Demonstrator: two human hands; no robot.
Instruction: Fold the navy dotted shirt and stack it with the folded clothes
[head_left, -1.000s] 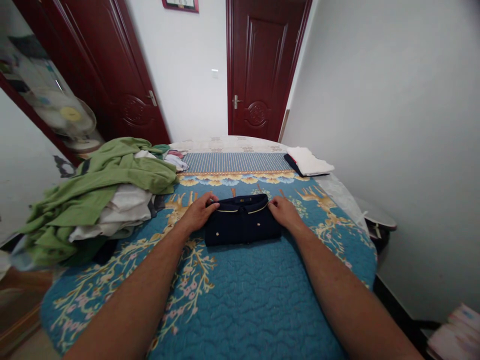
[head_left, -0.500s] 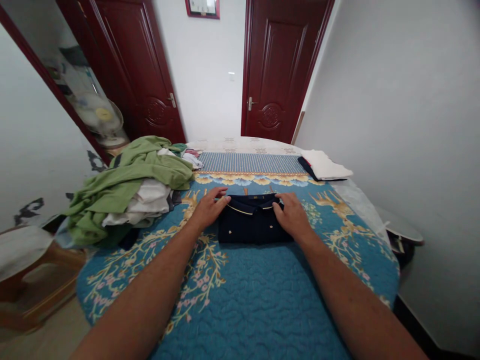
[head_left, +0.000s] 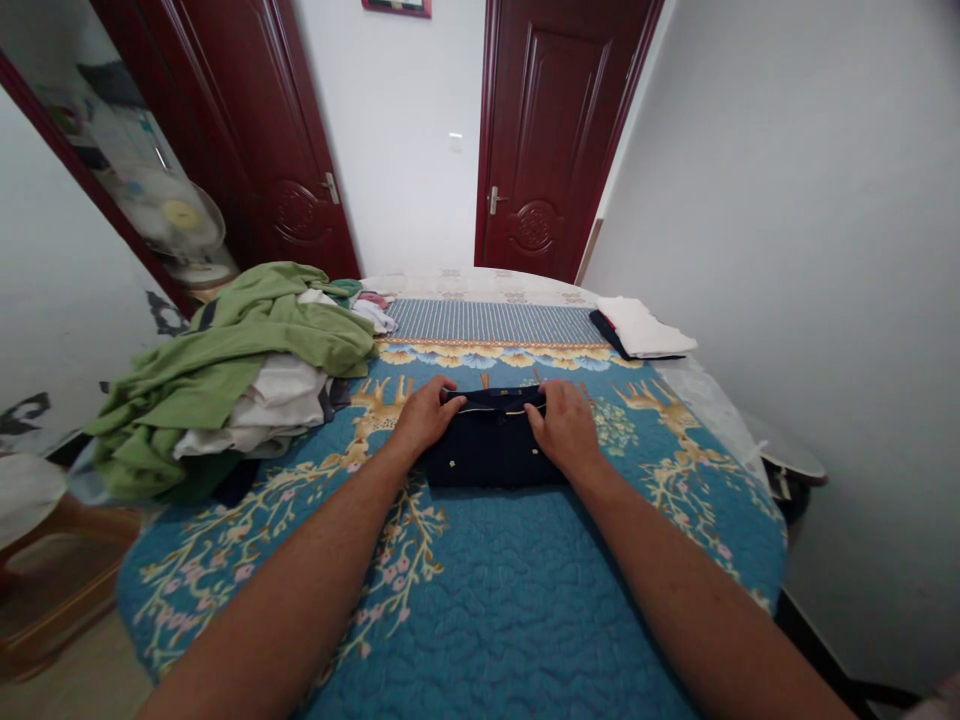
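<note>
A folded navy garment (head_left: 486,450) with a thin gold-trimmed collar lies on the blue quilted bedspread (head_left: 480,590) in front of me. My left hand (head_left: 424,415) rests on its left end, fingers curled over the collar edge. My right hand (head_left: 564,427) lies on its right part, fingers bent and pressing down on the fabric. Both hands have closed in towards the garment's middle.
A heap of unfolded clothes topped by a green garment (head_left: 225,360) covers the bed's left side. A folded white and dark stack (head_left: 641,328) sits at the far right. Two dark red doors (head_left: 547,130) stand behind; a fan (head_left: 184,225) is at left, a wall close on the right.
Both hands have slid inward along the navy garment, from its outer ends onto its top. The view has shifted slightly.
</note>
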